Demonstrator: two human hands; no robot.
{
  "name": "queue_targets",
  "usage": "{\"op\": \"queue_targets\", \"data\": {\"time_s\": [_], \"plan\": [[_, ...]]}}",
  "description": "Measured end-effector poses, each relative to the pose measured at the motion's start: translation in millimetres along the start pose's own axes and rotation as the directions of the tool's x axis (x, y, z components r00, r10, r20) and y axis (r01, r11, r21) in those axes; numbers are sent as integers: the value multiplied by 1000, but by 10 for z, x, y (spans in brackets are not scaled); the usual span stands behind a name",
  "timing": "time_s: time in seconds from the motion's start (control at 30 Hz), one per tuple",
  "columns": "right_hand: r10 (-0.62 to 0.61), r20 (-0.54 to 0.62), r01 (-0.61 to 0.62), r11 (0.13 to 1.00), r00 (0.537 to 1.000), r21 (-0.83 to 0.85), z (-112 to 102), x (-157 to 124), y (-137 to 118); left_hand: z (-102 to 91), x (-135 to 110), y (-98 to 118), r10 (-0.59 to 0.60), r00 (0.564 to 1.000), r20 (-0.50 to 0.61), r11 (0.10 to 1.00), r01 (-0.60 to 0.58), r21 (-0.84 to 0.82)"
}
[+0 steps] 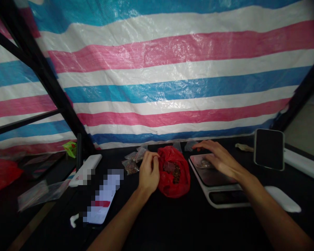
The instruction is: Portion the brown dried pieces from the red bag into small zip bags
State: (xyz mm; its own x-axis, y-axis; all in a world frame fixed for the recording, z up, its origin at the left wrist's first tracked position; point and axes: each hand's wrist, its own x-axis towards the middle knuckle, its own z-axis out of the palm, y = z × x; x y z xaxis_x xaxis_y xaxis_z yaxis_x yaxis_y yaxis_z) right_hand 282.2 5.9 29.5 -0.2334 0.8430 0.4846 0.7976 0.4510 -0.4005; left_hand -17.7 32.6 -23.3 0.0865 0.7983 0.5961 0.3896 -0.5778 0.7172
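My left hand is closed at the left rim of a red plastic bag, fingers pinching its edge. Inside the mouth of the bag lie small brown pieces and a small clear scoop-like or bag-like item. My right hand hovers over a kitchen scale, its fingers stretched out toward small clear plastic bags at the back. Under its thumb a small clear bag rests on the scale's plate. Several filled zip bags lie left of my left hand.
A phone and a white earbud lie at left, near a white box-like device. Flat clear bags are farther left. At right are a square dark-faced device and a white rounded object. Striped sheeting hangs behind.
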Motion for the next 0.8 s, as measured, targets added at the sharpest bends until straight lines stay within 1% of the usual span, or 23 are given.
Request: {"op": "queue_targets", "data": {"time_s": [0.1, 0.27, 0.43, 0.5, 0.67, 0.8], "plan": [[-5, 5, 5, 1000, 1000, 24, -14, -2, -9, -5, 9, -18, -6, 1000, -20, 1000, 7, 20], [13, 32, -15, 999, 999, 41, -1, -20, 40, -2, 10, -33, -9, 1000, -17, 999, 10, 41], [-1, 39, 0, 1000, 999, 7, 23, -12, 86, 8, 4, -44, 3, 1000, -5, 999, -3, 48], [11, 71, -11, 1000, 997, 3, 19, -13, 79, 12, 2, -50, 6, 1000, -1, 999, -6, 50], [96, 191, -100, 995, 977, 11, 21, -54, 50, 7, 2, -49, 7, 1000, 2, 998, -7, 56], [165, 265, -157, 986, 950, -50, 46, -72, 63, 5, 5, -59, 10, 1000, -12, 998, -9, 59]]}}
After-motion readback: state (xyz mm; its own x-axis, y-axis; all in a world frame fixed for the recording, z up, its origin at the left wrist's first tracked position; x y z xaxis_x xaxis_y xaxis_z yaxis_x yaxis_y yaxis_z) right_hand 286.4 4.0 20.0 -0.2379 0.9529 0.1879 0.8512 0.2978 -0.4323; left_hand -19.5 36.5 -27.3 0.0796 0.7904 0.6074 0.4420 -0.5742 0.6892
